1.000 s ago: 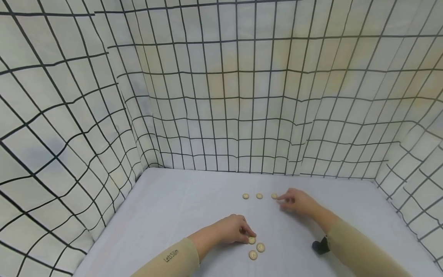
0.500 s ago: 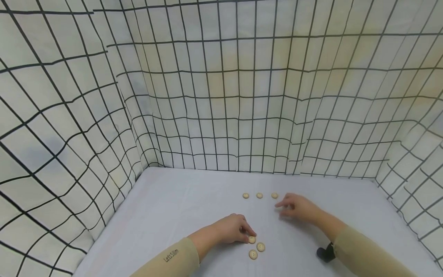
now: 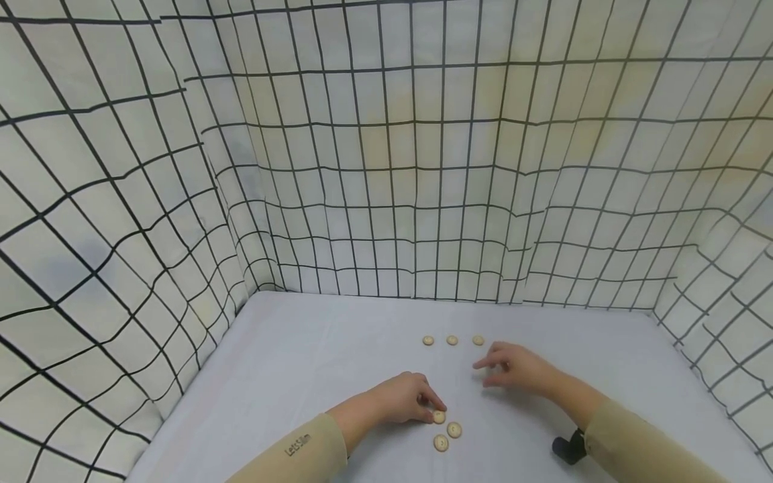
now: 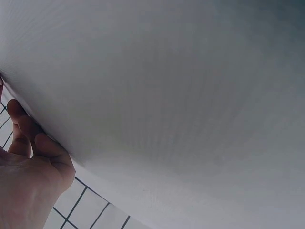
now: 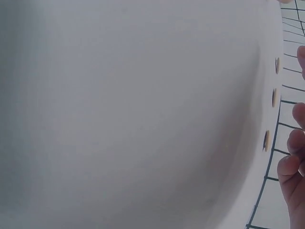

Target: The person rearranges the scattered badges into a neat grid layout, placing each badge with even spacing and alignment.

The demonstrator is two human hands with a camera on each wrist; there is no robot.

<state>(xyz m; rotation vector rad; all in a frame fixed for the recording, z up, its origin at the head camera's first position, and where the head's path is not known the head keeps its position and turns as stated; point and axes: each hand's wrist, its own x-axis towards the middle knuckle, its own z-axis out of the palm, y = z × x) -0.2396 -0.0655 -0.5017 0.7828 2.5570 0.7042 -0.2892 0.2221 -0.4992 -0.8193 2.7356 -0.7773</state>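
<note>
My left hand [image 3: 406, 399] rests low over the table in the head view, its thumb and index finger at the edges of a small pale wooden disc [image 3: 439, 417]. Two more discs, a marked one [image 3: 454, 430] and another [image 3: 441, 443], lie just beside it, nearer me. Farther back, three similar discs form a row: a left disc [image 3: 428, 341], a middle disc [image 3: 451, 341] and a right disc [image 3: 478, 340]. My right hand [image 3: 516, 367] hovers just in front of the right one, holding nothing, fingers loosely bent. The left wrist view hides the discs.
A white cloth covers the table [image 3: 314, 349]. Black-gridded white netting [image 3: 374, 168] walls the back and both sides. A black device [image 3: 570, 448] sits at my right wrist.
My right hand has drawn away from the right disc of the back row, toward me and slightly left. That disc stays in place. The left hand has kept still.
</note>
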